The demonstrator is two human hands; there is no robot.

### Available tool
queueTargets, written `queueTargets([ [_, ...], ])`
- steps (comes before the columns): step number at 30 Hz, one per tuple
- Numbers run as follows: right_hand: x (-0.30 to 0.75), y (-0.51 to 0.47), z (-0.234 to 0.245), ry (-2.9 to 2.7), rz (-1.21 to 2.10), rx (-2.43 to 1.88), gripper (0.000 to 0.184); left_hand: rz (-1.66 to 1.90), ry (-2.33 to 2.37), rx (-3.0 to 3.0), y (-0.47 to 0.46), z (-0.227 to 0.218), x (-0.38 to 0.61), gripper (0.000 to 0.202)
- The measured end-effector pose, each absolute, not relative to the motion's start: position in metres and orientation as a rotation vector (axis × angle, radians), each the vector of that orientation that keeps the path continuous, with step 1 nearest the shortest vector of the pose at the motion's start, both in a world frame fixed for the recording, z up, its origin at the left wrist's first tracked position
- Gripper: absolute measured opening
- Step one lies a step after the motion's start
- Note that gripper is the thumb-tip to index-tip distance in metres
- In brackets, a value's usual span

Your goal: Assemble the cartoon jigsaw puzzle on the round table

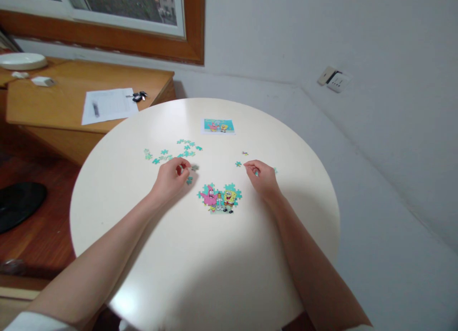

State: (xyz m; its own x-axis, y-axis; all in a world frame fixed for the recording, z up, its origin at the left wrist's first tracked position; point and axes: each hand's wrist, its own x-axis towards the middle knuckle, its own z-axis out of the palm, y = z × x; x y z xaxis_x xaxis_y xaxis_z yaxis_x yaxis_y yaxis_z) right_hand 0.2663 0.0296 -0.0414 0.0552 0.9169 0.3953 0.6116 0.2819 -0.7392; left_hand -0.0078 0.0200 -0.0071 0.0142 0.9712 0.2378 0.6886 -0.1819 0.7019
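Observation:
A partly joined jigsaw puzzle (219, 200) with a pink starfish and a yellow sponge character lies on the white round table (200, 264). My left hand (172, 176) is closed in a pinch up and left of it, with a greyish puzzle piece (194, 168) at its fingertips. Below that is a teal piece (189, 180). My right hand (262, 177) is also closed, fingertips together just right of a loose teal piece (238, 164). Whether those fingers hold anything is hidden. Another teal bit shows under this hand.
Several loose pieces (186, 147) are scattered left of centre. A small piece (244, 153) lies above my right hand. The picture card (218, 126) rests toward the far edge. On a wooden desk (71, 78) are paper (107, 106) and keys (139, 96).

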Motion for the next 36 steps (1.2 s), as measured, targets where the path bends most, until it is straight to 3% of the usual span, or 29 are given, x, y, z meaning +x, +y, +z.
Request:
queueTargets([
  [36, 0.2647, 0.0285, -0.0416, -1.652, 0.461, -1.429, 0.019, 0.992, 1.648, 1.946, 0.0183, -0.0100, -0.0062, 0.010],
])
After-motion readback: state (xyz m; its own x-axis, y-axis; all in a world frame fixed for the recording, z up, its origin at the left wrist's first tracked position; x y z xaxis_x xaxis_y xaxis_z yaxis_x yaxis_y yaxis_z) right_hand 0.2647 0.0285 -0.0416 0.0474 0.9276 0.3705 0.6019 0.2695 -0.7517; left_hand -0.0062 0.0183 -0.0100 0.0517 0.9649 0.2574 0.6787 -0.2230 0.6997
